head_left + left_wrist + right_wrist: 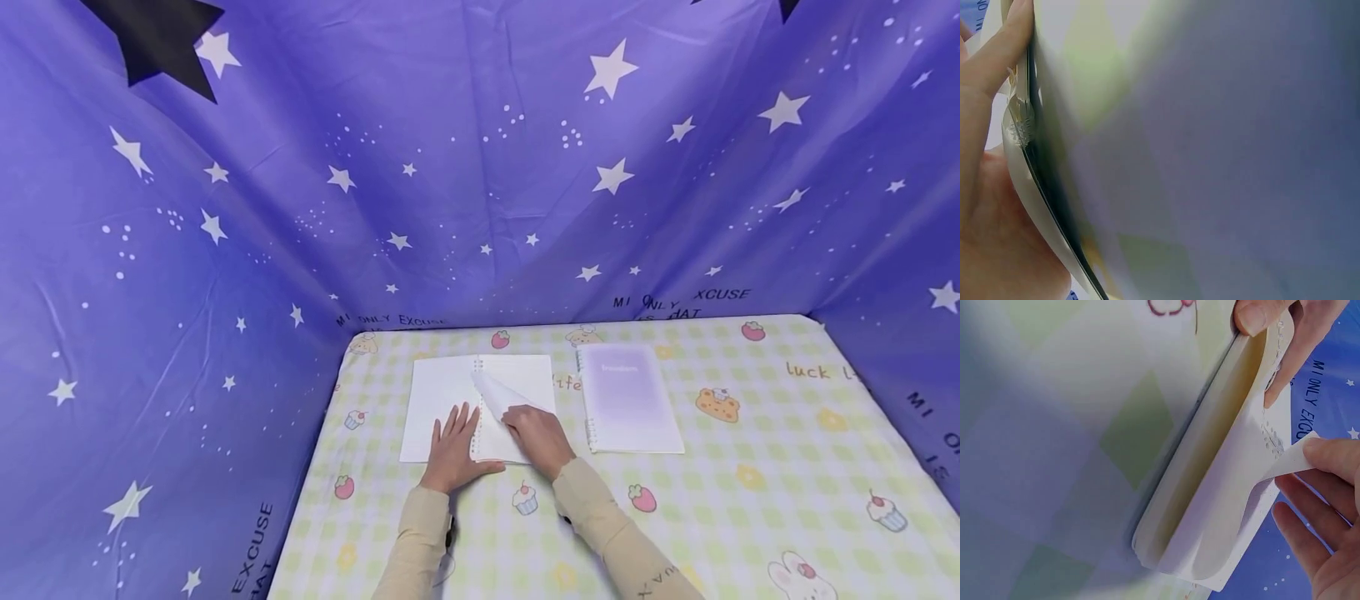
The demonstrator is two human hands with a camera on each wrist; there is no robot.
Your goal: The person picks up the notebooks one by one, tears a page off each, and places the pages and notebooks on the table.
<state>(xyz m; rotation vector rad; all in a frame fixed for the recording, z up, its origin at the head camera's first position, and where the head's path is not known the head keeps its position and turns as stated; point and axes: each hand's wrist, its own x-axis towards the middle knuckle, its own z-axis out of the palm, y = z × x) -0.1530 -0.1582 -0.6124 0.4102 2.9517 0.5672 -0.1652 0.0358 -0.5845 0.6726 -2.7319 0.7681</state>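
A spiral-bound notebook (433,400) lies open, its white pages spread on both sides of the binding. My left hand (452,457) rests on it at the lower part of the binding, fingers extended and thumb at the bottom edge. One right-hand page (497,395) is lifted and folded over diagonally. My right hand (538,435) pinches that page between thumb and fingers; the right wrist view shows the raised paper (1291,457) in the thumb's grip. Seen from the left wrist, the notebook's lower edge (1029,165) is close up beside the left hand (985,194).
A second spiral notebook with a purple cover (630,400) lies closed to the right of the open one. Both are on a table with a green checked cloth (750,533) printed with cartoons. Purple star-patterned curtains (480,167) enclose the back and sides.
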